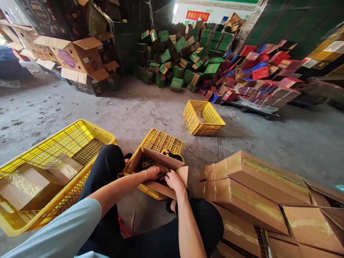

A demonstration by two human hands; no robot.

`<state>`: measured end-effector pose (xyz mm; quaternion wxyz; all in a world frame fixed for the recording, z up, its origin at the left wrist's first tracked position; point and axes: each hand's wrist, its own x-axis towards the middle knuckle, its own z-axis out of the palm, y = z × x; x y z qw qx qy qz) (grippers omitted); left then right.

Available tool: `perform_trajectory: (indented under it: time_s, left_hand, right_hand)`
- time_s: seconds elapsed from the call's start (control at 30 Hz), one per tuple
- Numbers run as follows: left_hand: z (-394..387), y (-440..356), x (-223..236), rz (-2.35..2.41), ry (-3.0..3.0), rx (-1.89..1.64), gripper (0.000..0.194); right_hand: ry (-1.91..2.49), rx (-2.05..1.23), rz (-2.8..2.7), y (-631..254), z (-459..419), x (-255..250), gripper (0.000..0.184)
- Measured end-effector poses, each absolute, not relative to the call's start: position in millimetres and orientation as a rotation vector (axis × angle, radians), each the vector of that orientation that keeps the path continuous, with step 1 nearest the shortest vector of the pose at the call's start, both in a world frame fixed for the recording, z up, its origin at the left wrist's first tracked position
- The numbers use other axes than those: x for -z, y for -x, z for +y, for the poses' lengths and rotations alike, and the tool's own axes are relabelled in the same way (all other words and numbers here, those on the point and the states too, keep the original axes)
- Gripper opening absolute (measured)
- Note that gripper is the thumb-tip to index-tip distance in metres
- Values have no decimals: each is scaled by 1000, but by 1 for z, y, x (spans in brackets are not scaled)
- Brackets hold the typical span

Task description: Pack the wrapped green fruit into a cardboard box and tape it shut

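An open cardboard box [158, 187] rests on an upturned yellow crate [161, 140] between my knees. Inside it lie dark, mottled brown-green pieces [145, 164], too small to name. My left hand [152, 172] reaches into the box with its fingers curled down, their tips partly hidden. Close beside it, my right hand [173, 180] bends its fingers over a dark piece near the box's right side; what exactly it pinches is unclear. A yellow-and-black object [174, 155], perhaps a tape dispenser, sits just behind the box's far wall.
To my left a large yellow crate [98, 132] holds taped cartons [27, 184]. Flattened cardboard boxes [263, 179] are stacked at my right. Ahead stands a smaller yellow crate [204, 125]. Heaps of green boxes [177, 83] and red boxes [260, 72] lie farther back.
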<state>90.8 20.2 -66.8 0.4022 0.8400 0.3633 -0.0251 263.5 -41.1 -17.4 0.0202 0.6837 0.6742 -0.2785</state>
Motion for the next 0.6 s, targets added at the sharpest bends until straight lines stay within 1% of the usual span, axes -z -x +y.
perform_trajectory:
  time_s: [0.1,0.23,0.27,0.3,0.33,0.47,0.53,0.6]
  left_hand:
    - [22,-86,62,1025,-2075,-33,40]
    - [23,-81,50,976,-1988,-154,43]
    - [23,-80,47,948,-1967,-174,43]
    - [23,-80,45,923,-1946,-189,42]
    - [23,-81,43,904,-1927,-201,41]
    - [31,-77,37,922,-1880,-232,45]
    - [36,-70,35,966,-1884,-221,44]
    - [38,-62,35,975,-1899,-155,37]
  right_hand:
    - [-2104,910,2087,-265,-40,14,45]
    - [-2078,975,2150,-262,-38,7,71]
    - [-2068,992,2175,-260,-37,6,74]
    - [-2058,1007,2197,-258,-37,4,73]
    - [-2052,1015,2211,-257,-37,2,68]
    - [-2102,944,2157,-257,-38,-5,37]
    - [-2152,877,2105,-259,-38,-7,32]
    - [-2176,834,2071,-261,-37,-9,31]
